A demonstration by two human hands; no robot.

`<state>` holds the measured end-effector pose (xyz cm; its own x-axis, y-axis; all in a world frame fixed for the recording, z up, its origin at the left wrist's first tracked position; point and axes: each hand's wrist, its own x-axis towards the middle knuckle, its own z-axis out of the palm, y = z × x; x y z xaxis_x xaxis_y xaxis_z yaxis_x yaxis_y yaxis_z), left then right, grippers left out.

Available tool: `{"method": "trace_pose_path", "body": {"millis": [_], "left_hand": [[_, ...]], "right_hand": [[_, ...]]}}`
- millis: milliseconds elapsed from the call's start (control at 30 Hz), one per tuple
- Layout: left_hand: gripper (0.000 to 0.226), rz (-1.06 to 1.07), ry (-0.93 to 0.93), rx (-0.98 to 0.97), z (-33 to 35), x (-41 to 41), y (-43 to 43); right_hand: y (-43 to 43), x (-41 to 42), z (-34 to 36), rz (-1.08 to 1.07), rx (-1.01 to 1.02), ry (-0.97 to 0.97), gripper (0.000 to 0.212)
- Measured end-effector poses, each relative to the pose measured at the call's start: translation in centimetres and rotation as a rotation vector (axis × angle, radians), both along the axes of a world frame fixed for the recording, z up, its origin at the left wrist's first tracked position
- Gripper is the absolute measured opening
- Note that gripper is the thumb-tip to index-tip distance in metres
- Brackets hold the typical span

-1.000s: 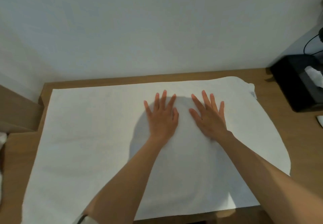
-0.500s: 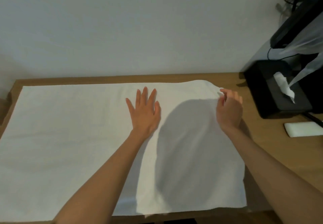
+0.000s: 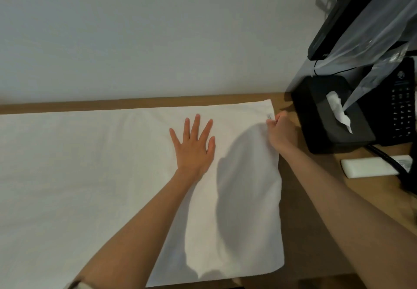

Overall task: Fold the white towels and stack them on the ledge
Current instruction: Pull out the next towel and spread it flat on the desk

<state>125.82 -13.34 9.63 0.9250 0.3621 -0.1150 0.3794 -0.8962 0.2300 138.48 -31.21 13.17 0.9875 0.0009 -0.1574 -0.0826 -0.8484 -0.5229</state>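
- Head view checked: found white towel (image 3: 112, 175) spread flat across the wooden counter (image 3: 381, 190), running past the left edge of view, far hem close to the wall.
- Noted left hand (image 3: 194, 148) pressing palm-down near the towel's middle, fingers (image 3: 197, 126) straight and splayed apart, gripping nothing.
- Noted right hand (image 3: 278, 130) at the towel's far right corner, fingers curled and clamped on the hem beside a small label (image 3: 269, 115).
- Recorded black tissue box (image 3: 327, 126) just beside that corner; telephone (image 3: 401, 108) and white block (image 3: 370, 166) further right, apart from the cloth.
- Judged as start of a fold: no fold visible, nothing stacked, ledge not identifiable.
- Next move likely calls for lifting the pinched corner and carrying that end leftward over the line pressed by the left hand. Advise watching for a sagging or skewed hem if raised by one corner only.
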Motion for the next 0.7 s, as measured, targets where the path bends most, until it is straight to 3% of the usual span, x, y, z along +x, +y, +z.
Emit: {"method": "trace_pose_path", "body": {"millis": [233,300,400,500,700], "left_hand": [[0.053,0.0,0.009,0.003,-0.3,0.3,0.0],[0.053,-0.002,-0.006,-0.023,-0.2,0.2,0.1],[0.053,0.018,-0.07,-0.055,0.0,0.2,0.0],[0.054,0.039,-0.051,-0.004,-0.3,-0.1,-0.3],[0.056,0.024,-0.05,0.069,-1.2,-0.6,0.2]], "right_hand": [[0.2,0.4,-0.4,0.072,-0.153,-0.165,0.022],[0.8,0.2,-0.3,0.074,-0.216,-0.277,0.031],[2.8,-1.1,-0.1,0.307,-0.217,-0.401,0.043],[5.6,-3.8,-1.5,0.588,-0.192,-0.252,0.05],[3.2,-2.9,-3.9,0.44,-0.411,-0.145,0.058]]}}
